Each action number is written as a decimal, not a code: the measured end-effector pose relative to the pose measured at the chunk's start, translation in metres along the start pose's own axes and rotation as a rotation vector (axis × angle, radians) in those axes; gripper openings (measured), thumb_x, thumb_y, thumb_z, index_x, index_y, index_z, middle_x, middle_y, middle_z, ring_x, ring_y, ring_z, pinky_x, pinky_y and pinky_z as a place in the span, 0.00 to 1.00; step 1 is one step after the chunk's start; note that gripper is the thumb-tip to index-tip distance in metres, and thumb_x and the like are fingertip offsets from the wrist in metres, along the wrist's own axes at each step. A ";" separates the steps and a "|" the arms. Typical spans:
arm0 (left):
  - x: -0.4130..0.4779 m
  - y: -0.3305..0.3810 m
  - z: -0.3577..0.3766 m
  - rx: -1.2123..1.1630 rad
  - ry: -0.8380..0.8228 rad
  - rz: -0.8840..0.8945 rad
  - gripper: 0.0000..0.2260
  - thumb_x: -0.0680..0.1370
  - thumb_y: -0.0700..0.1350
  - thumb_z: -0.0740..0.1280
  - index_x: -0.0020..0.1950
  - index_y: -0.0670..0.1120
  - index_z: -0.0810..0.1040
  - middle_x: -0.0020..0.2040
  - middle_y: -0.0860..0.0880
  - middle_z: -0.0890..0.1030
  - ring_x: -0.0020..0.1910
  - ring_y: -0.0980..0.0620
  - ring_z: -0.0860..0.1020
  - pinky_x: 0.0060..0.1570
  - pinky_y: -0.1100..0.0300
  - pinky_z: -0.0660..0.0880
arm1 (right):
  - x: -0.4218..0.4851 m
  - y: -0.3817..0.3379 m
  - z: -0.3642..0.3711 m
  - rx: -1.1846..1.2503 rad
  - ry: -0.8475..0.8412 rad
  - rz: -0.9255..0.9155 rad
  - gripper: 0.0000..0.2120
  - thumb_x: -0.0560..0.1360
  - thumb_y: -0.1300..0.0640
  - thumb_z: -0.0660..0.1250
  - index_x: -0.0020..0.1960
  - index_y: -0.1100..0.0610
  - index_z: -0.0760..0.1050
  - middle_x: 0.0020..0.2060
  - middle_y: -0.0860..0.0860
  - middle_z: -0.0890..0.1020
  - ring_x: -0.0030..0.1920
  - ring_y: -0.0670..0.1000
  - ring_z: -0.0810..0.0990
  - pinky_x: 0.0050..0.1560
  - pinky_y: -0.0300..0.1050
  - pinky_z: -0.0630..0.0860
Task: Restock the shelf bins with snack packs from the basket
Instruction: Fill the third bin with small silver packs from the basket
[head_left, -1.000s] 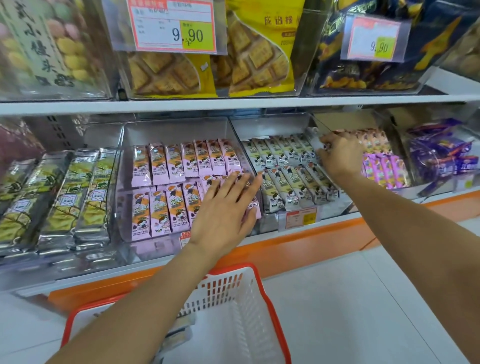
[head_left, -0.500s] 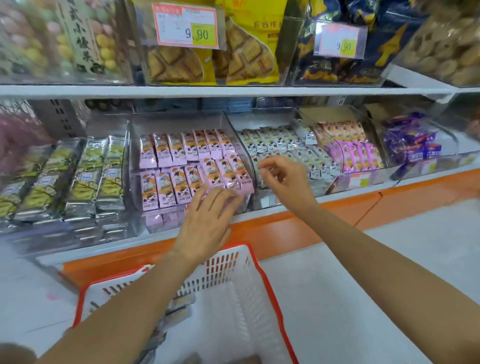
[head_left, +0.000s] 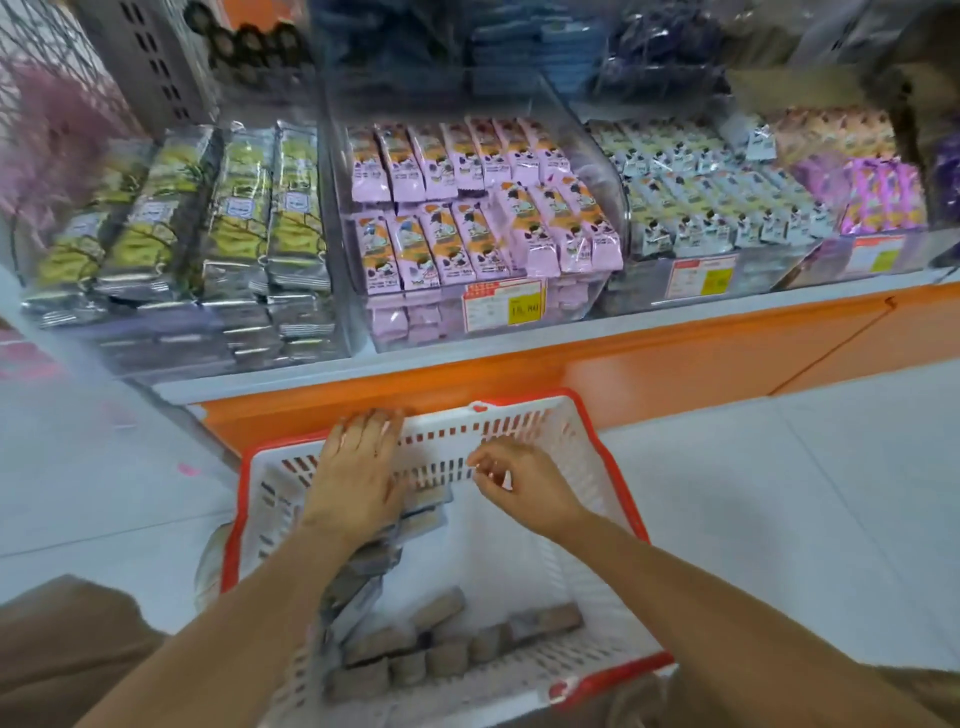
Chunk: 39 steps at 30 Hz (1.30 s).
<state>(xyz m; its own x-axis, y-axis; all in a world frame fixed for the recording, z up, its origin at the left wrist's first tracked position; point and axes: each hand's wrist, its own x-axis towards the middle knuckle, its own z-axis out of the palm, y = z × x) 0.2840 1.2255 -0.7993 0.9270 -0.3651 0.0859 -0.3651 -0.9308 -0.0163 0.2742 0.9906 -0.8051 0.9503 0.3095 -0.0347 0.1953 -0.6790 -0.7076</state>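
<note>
A white basket with a red rim (head_left: 618, 499) sits on the floor below the shelf. It holds several brownish snack packs (head_left: 447, 649) along its near side and a stack at its left. My left hand (head_left: 358, 473) is over the basket's far left part, fingers straight, above the stacked packs (head_left: 421, 512). My right hand (head_left: 524, 483) hovers over the basket's middle with fingers loosely curled, holding nothing. Above, clear shelf bins hold pink packs (head_left: 478, 208), white packs (head_left: 711, 192) and green-silver packs (head_left: 218, 208).
An orange base panel (head_left: 675, 364) runs under the shelf, just beyond the basket. Price tags (head_left: 504, 304) hang on the bin fronts. A bin of purple-orange packs (head_left: 878, 197) stands at the right. Pale floor tiles (head_left: 831, 467) lie on both sides of the basket.
Both hands have dropped from the shelf bins down into the basket. My view has tilted downward, so the upper shelf is out of sight.
</note>
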 end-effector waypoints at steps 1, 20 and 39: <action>-0.004 -0.006 0.009 0.020 -0.015 -0.022 0.35 0.70 0.50 0.71 0.74 0.38 0.69 0.66 0.38 0.75 0.66 0.37 0.73 0.72 0.41 0.58 | -0.001 0.009 0.013 -0.040 -0.058 0.034 0.08 0.76 0.56 0.67 0.54 0.53 0.79 0.45 0.47 0.81 0.39 0.45 0.77 0.44 0.41 0.76; -0.010 -0.012 0.076 0.088 0.021 -0.090 0.39 0.73 0.47 0.68 0.79 0.40 0.53 0.78 0.39 0.62 0.77 0.39 0.54 0.77 0.43 0.39 | -0.065 0.104 0.099 -0.443 -0.921 0.230 0.16 0.77 0.50 0.66 0.61 0.57 0.73 0.59 0.55 0.74 0.59 0.56 0.73 0.52 0.44 0.68; 0.022 0.049 -0.057 -0.079 0.348 0.164 0.36 0.69 0.42 0.73 0.76 0.39 0.66 0.72 0.40 0.64 0.70 0.39 0.62 0.72 0.44 0.52 | -0.044 -0.007 -0.119 0.146 0.187 0.079 0.11 0.70 0.68 0.73 0.48 0.54 0.81 0.45 0.47 0.81 0.44 0.45 0.79 0.44 0.34 0.76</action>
<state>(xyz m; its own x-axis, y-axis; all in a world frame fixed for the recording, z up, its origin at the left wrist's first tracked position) 0.2812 1.1726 -0.7410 0.7761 -0.4690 0.4216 -0.5240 -0.8515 0.0174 0.2597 0.9022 -0.7143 0.9922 0.1218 0.0276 0.0946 -0.5885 -0.8029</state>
